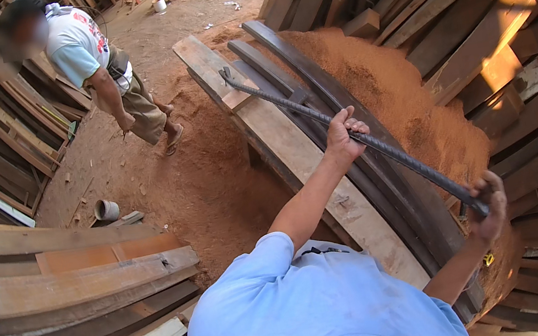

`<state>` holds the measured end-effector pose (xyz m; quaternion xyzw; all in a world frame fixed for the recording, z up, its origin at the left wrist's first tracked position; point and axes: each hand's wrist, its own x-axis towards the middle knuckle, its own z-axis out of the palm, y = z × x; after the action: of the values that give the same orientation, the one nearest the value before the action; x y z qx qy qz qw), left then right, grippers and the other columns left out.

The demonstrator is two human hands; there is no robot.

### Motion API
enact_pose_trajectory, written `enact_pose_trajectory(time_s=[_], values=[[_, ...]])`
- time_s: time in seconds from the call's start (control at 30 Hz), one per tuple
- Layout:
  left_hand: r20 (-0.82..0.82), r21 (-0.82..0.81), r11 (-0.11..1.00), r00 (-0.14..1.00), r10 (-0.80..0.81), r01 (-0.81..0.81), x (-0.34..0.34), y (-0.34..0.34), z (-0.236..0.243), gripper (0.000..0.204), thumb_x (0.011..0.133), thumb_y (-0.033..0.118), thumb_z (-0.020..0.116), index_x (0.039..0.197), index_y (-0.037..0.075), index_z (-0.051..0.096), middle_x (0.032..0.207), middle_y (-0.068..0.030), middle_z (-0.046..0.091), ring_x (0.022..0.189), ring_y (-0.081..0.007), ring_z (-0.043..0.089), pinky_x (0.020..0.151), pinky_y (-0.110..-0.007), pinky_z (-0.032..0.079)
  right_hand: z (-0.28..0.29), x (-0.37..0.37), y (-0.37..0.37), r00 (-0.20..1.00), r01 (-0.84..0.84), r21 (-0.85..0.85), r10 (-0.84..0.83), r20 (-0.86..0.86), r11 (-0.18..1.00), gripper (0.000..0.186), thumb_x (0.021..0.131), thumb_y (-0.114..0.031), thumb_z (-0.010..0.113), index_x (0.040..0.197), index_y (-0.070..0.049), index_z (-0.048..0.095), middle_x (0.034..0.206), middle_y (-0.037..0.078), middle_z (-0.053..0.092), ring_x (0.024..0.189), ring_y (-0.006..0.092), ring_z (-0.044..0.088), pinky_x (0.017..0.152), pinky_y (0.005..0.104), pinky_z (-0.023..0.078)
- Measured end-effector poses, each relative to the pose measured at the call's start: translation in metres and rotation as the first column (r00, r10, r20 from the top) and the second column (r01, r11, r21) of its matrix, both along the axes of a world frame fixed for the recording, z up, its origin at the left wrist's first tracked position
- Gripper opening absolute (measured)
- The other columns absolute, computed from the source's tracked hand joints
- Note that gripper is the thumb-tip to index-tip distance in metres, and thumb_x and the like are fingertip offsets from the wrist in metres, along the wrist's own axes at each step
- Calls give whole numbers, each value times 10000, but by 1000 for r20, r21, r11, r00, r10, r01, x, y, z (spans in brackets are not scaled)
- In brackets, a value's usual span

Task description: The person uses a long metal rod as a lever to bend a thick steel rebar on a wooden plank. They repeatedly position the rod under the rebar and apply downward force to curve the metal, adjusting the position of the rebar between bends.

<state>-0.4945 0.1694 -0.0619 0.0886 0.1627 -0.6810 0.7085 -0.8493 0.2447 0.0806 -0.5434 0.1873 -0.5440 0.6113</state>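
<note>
Soft daylight overall; orange sun glares on leaning boards [503,65] beyond the right edge of the plank bench [304,162]; shadow beneath its left edge; fisheye-bent sides; black corners.

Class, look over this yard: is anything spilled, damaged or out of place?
Loose sawdust stands out: it is heaped beside the dark boards and scattered across the ground, so it looks messy, though perhaps normal around cut wood. Nothing looks plainly wrong with the metal bar held in both hands.
</note>
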Motion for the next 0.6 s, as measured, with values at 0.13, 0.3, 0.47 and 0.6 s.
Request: enact_pose_trajectory(time_s=[0.13, 0.3, 0.47, 0.6], values=[[-51, -132, 989, 997, 55, -62, 9, -1, -20, 198, 1021, 280, 619, 911, 116, 619, 533, 73, 424, 500, -82, 455, 546, -308, 473, 4, 53, 12, 980, 9, 70, -23, 199, 997, 362, 1017, -289, 581, 1173, 32, 640, 924, 107, 726, 977, 269, 705, 1156, 576, 394], [129, -80, 977, 970, 205, -196, -69, 41, 30, 215, 1017, 211, 627, 867, 64, 583, 744, -51, 603, 686, -210, 633, 702, -458, 567, -9, 36, -6, 935, -191, -92, 210, 286, 977, 260, 1066, -247, 510, 925, -56, 615, 587, -28, 442, 706, 166, 563, 1080, 487, 401], [46, -79, 980, 981, 187, -183, -143, 69, 99, 241, 1063, 230, 526, 889, 65, 550, 721, -55, 577, 704, -217, 615, 755, -459, 564, 10, 47, -15, 953, -173, -154, 205, 223, 973, 352, 1094, -263, 461, 800, -93, 553, 556, -51, 308, 570, 117, 411, 931, 424, 425], [48, -162, 960, 970, 240, -229, -132, 55, 119, 303, 1065, 215, 489, 792, 93, 528, 685, -70, 576, 655, -230, 595, 744, -462, 551, 45, 64, -26, 954, -221, -257, 263, 144, 941, 403, 1096, -284, 463, 752, -80, 522, 585, -35, 354, 551, 105, 388, 838, 381, 412]])
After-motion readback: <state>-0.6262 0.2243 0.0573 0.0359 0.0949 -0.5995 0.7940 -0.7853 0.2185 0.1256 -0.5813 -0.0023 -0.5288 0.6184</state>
